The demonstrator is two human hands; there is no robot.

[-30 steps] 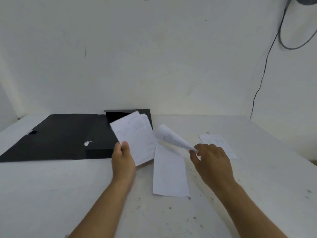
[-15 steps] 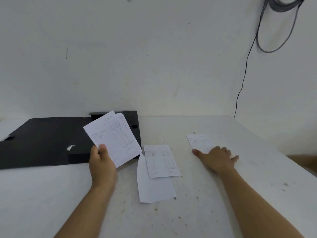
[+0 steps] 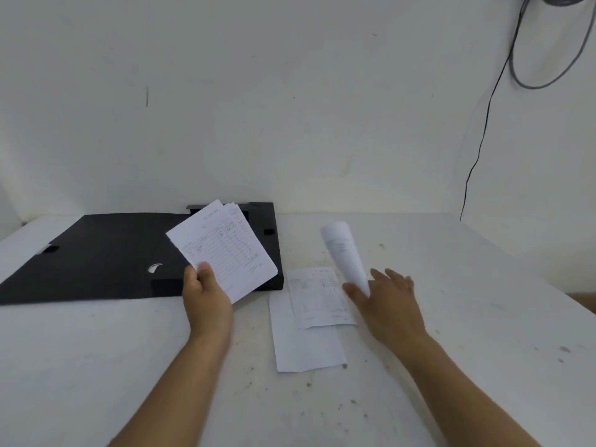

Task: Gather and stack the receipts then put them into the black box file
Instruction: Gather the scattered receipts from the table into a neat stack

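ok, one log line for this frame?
left hand: holds receipt stack | right hand: lifts curled receipt | two receipts on table | box file open

The box file lying open is flat matte black, with one small pale crescent showing on its cover. The stack of receipts in the left hand is white, ruled with faint grey lines and columns and marked with dark handwriting. The curled receipt at the right hand is white with a little grey print. Two more receipts on the table are white, the upper one faintly lined. The table is off-white, speckled with dark flecks. A thin black cable runs down the pale, grey-tinged wall.
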